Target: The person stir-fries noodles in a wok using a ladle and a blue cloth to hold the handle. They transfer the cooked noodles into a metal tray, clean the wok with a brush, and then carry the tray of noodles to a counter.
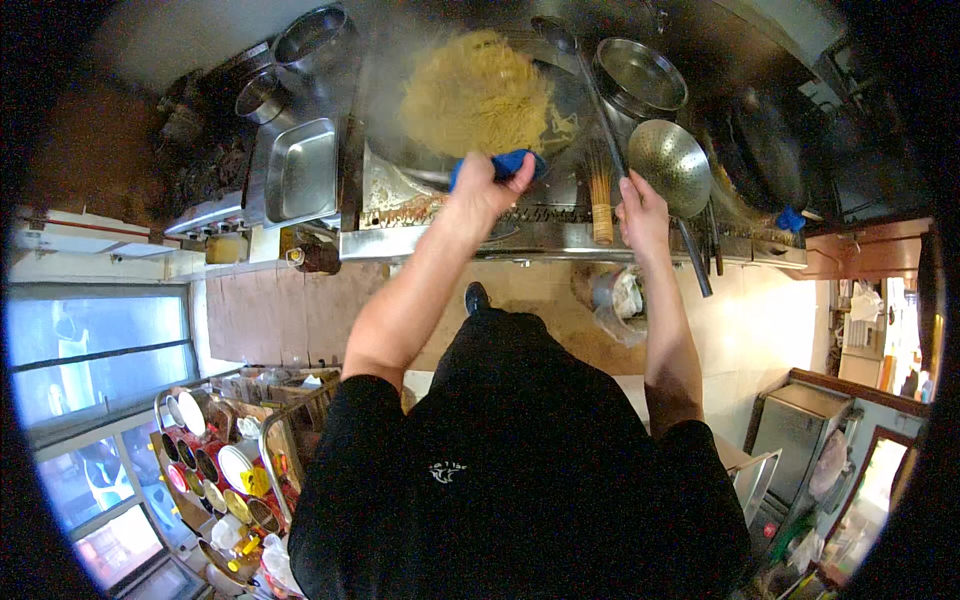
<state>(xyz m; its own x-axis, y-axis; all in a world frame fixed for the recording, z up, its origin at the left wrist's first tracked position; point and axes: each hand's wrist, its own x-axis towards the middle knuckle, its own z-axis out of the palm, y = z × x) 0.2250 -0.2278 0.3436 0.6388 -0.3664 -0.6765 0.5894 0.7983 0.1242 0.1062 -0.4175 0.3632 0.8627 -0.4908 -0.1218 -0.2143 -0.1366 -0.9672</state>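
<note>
My left hand [491, 184] grips a folded blue cloth [517, 161] at the near edge of a wok [420, 169]. Yellow noodles [480, 97] fill the wok and rise above it, blurred and partly veiled by steam. The wok's handle, if there is one, is hidden by the cloth. In my right hand [643, 214] is the long handle of a ladle [598, 105]; its dark bowl points away from me, to the right of the noodles. Close to that hand are a bamboo wok brush [601, 202] and a perforated metal strainer [670, 169].
Beyond the strainer sits a round metal pan [641, 75], with another dark wok [765, 150] farther right. A rectangular steel tray [301, 172] and metal pots [262, 97] are left. Below the stove's front edge [435, 244] stands a lined bin [626, 292]. Shelved cans [210, 457] are lower left.
</note>
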